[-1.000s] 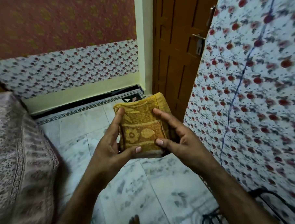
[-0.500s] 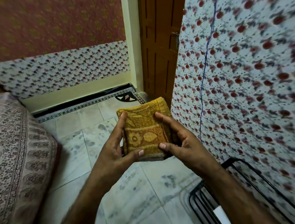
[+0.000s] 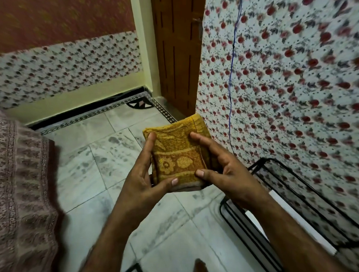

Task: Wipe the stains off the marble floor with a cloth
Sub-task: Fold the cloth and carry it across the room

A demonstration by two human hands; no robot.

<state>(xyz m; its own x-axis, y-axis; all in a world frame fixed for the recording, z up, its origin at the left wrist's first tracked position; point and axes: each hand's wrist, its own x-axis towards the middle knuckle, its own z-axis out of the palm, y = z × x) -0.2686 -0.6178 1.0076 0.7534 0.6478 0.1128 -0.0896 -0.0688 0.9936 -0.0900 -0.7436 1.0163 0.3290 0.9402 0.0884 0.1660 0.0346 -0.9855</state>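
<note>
Left hand (image 3: 141,178): I see it raised, thumb under, fingers up the cloth's left edge.
Right hand (image 3: 227,170): mirrors it.
Grip: both grasping the cloth (image 3: 178,154).
Cloth: folded, above the marble floor (image 3: 89,170), long axis pointing away from me.

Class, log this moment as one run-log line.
phase: pre-wipe | hands: left, right both gripping folded yellow cloth | marble floor: dark stains, untouched

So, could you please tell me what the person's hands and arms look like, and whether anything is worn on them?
Both forearms are bare, with no sleeves in view. The left hand and right hand wear no gloves; no rings, watch or bracelets are visible. The fingernails are short and unpainted.
</note>
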